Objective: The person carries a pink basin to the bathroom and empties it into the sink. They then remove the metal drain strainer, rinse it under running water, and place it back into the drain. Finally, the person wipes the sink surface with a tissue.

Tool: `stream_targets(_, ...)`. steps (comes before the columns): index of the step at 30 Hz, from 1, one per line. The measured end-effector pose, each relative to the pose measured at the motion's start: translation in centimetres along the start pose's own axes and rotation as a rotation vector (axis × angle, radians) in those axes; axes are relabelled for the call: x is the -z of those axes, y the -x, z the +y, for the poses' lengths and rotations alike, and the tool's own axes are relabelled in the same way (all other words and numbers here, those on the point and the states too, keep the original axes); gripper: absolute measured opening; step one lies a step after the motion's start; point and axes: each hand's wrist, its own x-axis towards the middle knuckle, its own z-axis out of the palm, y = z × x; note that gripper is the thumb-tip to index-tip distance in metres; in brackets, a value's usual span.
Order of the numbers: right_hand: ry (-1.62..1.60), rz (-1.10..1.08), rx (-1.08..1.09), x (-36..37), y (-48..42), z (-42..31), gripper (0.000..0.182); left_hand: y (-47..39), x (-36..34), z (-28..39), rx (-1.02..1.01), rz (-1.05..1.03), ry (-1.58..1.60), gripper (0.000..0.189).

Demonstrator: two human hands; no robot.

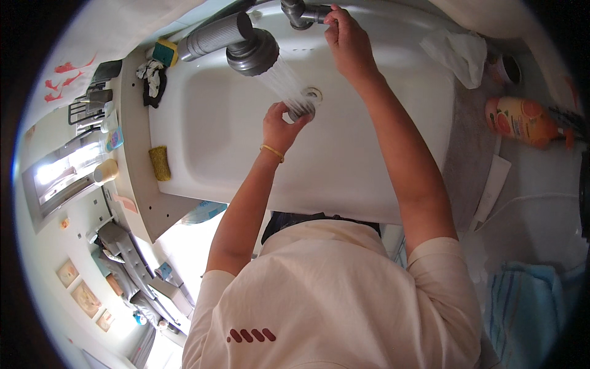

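Water runs from a dark grey shower-type faucet head [253, 55] down towards the drain [312, 94] of a white sink [350, 170]. Under the stream, my left hand [285, 128] holds a small round metallic object [302, 112] between thumb and fingers, close beside the drain; spray blurs what it is. A yellow band circles my left wrist. At the sink's far edge my right hand [345, 39] grips the end of the grey faucet handle [317, 14].
On the left rim lie a yellow-green sponge [165, 52], a black-and-white cloth [153, 80] and a worn scrubbing sponge [160, 163]. At right are a crumpled white cloth [456, 53], an orange pump bottle [523, 119], a white tube [493, 189] and a blue towel [525, 304].
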Motion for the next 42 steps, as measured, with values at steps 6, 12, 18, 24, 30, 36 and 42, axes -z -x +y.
stream_targets(6, 0.001, 0.050, 0.006, -0.3, 0.1, 0.2, 0.016, 0.1, 0.1, 0.2, -0.056, 0.075, 0.020, 0.039)
stream_targets(12, 0.000, 0.041, 0.021, -0.2, 0.0, -0.1, 0.012, -0.1, 0.1, -0.6, -0.080, 0.030, -0.078, 0.036)
stream_targets(18, -0.002, 0.084, 0.083, -0.1, 0.0, -0.1, 0.010, 0.2, -0.3, -0.5, -0.017, -0.090, 0.099, 0.038)
stream_targets(24, -0.026, 0.053, 0.036, 0.0, 0.1, -0.4, 0.010, 0.5, -0.7, -0.1, 0.191, -0.237, 0.540, 0.035)
stream_targets(30, -0.052, 0.065, 0.039, 0.0, 0.1, -0.4, 0.012, 0.4, -0.5, 0.5, 0.315, -0.341, 0.783, 0.039)
stream_targets(36, -0.031, 0.062, 0.062, -0.1, 0.0, 0.1, 0.013, 0.2, 0.0, 1.5, 0.241, -0.417, 0.819, 0.044)
stream_targets(42, -0.052, 0.049, 0.038, 0.0, 0.0, -0.1, 0.012, 0.4, -0.2, 0.1, 0.142, -0.341, 0.780, 0.050)
